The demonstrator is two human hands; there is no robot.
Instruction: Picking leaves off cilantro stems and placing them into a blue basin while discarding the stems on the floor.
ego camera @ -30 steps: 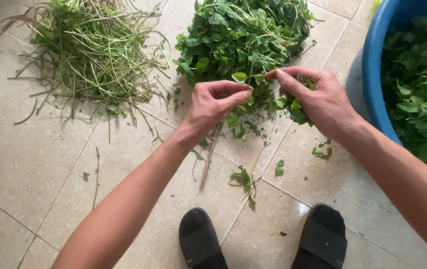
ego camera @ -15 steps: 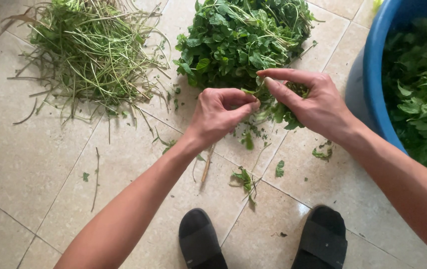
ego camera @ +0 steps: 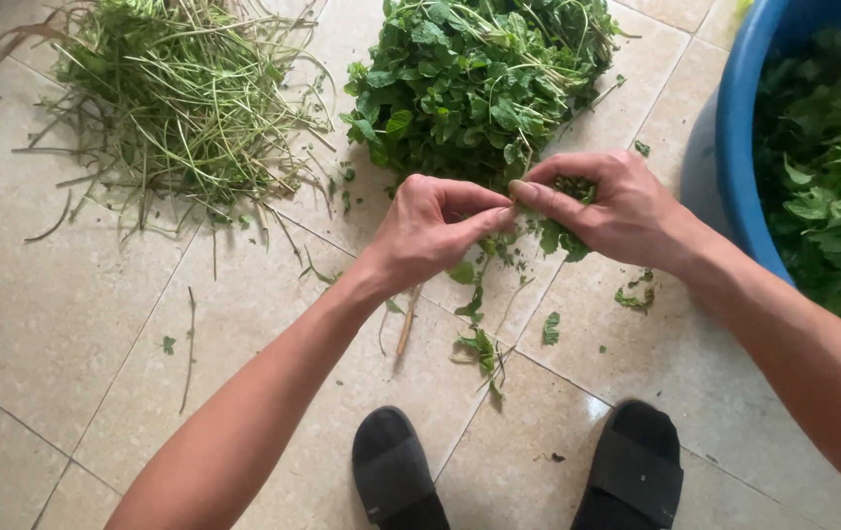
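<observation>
My left hand (ego camera: 435, 228) and my right hand (ego camera: 605, 208) meet over the tiled floor, fingertips touching. Both pinch the same sprig of leafy greens (ego camera: 548, 238), whose leaves hang down below my right fingers. More small leaves are bunched inside my right palm. Just beyond my hands lies a pile of leafy green herbs (ego camera: 479, 79). Farther left is a heap of bare stripped stems (ego camera: 175, 108).
A blue plastic tub (ego camera: 739, 157) full of greens stands at the right edge. Loose leaves and stem bits (ego camera: 479, 348) are scattered on the beige tiles (ego camera: 47, 314) under my hands. My two black sandals (ego camera: 396, 471) are at the bottom.
My hands have moved closer together; the left hand rose toward the right one and now pinches the sprig with it. The right hand shifted slightly left and down.
</observation>
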